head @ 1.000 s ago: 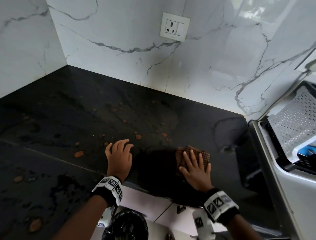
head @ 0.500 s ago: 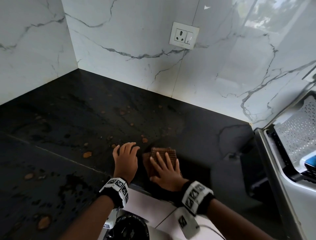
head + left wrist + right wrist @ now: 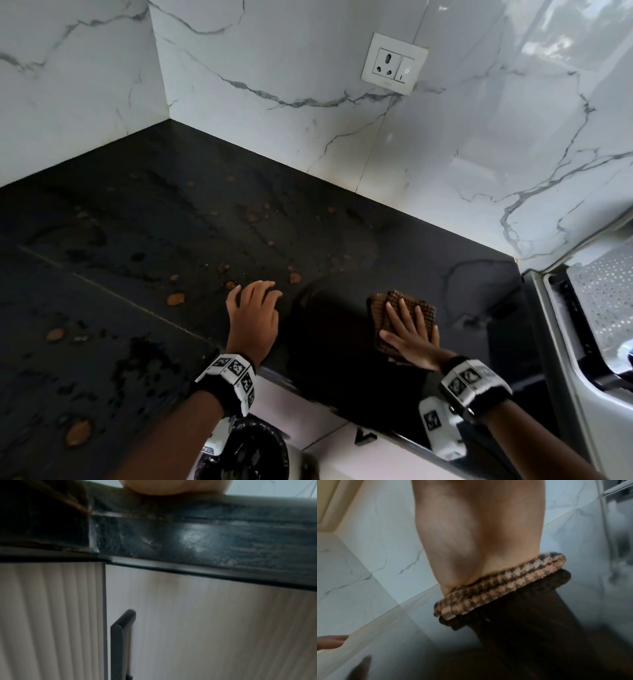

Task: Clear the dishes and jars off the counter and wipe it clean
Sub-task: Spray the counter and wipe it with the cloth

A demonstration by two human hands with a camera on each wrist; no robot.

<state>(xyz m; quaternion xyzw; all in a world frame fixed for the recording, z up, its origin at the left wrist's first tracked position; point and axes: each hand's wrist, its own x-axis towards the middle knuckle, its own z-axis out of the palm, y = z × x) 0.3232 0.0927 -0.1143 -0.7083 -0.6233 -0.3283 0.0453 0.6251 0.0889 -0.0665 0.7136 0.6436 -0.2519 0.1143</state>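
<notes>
From the head view, the black counter (image 3: 144,219) fills the lower left and centre of the frame, its surface streaked with wet smears and dotted with brown spots (image 3: 176,298). The right hand (image 3: 411,334), right of centre near the counter's front edge, lies flat with fingers straight and slightly spread on a folded brown checked cloth (image 3: 397,308), pressing it to the stone. The left hand (image 3: 253,315), just left of centre, rests palm down on the counter with fingers loosely bent, holding nothing, well apart from the cloth. A white socket and switch plate (image 3: 394,63) sits on the marble wall (image 3: 274,51) in the upper right; a white perforated rack (image 3: 606,291) shows at the right edge.

Left wrist view: only the heel of the left hand (image 3: 173,486) shows at the top, resting on the counter's front edge (image 3: 205,536); its fingers are hidden. Below are pale cabinet doors (image 3: 205,628) with a dark handle (image 3: 120,635).

Right wrist view: the right hand (image 3: 479,527) presses down on the folded cloth (image 3: 501,584), which lies on the glossy counter (image 3: 402,635). The left hand's fingertips (image 3: 330,641) appear at the lower left edge.
</notes>
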